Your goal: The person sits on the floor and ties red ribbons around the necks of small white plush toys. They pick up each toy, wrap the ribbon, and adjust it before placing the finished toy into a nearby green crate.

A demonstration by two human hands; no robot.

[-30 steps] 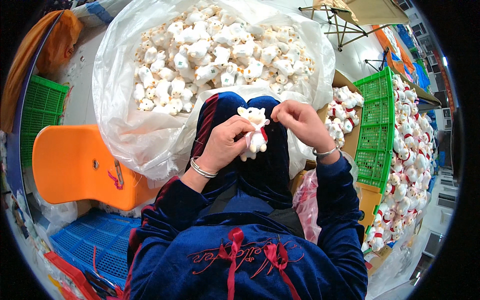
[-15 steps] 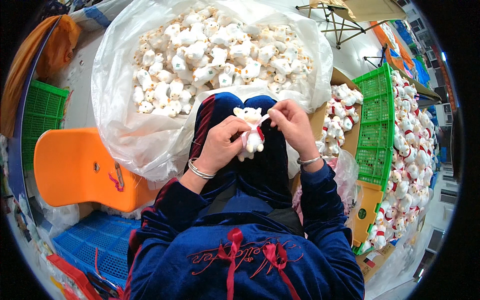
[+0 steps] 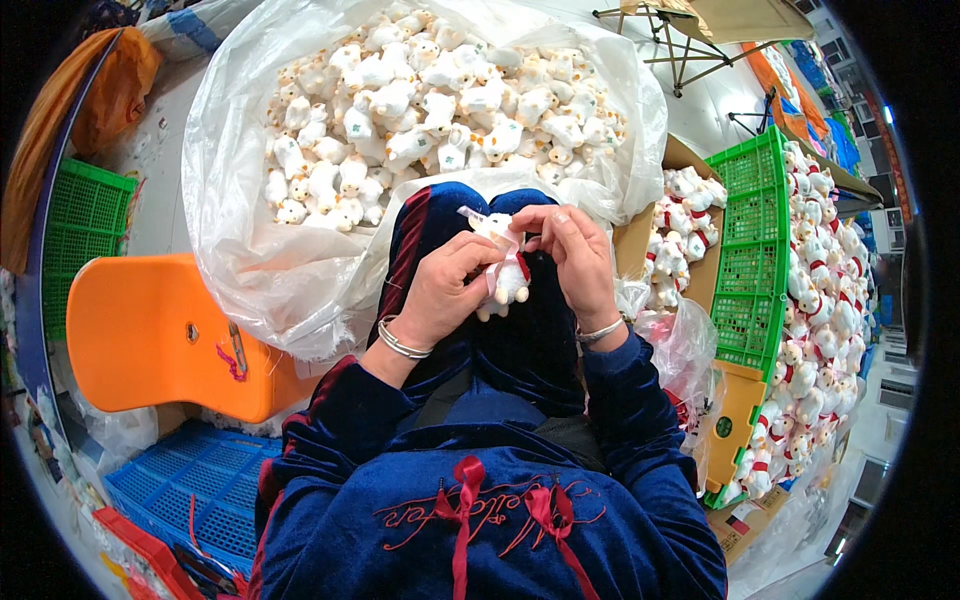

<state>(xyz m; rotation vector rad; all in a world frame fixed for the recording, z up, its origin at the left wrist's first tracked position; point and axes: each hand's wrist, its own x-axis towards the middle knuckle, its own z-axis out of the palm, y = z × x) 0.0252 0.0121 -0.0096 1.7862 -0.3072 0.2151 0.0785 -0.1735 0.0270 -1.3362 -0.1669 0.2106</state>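
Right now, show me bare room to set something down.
The orange chair is bare on its left half, away from the tool. Pale floor lies open between the left green crate and plastic sheet. Crowded: the sheet and cardboard box, heaped with white plush toys, and the lap, where left hand and right hand crowd the held toy.

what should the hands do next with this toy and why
Probably have the right hand gently draw the pale ribbon snug while the left hand holds the toy steady: one ribbon end sticks up beside the toy's head, and the right fingertips are close to its neck.
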